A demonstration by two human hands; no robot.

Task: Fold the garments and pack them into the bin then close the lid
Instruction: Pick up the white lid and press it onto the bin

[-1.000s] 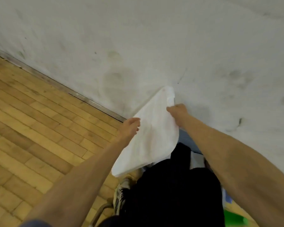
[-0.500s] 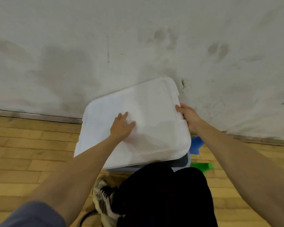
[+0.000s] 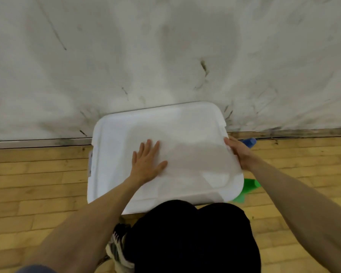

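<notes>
Head view: lid (image 3: 185, 134) lies flat over bin, against wall (image 3: 165, 56).

Left hand (image 3: 146, 164) rests palm-down, fingers straight, left of lid centre. Right hand (image 3: 237, 152) grips lid's right edge, fingers curled around rim. Lid's long axis runs left-right; its near corners probably still need pressing down, left hand nearer.

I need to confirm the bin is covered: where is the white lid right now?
In the head view the white lid lies centre frame against the wall, left hand flat on top, right hand gripping its right edge.
</notes>
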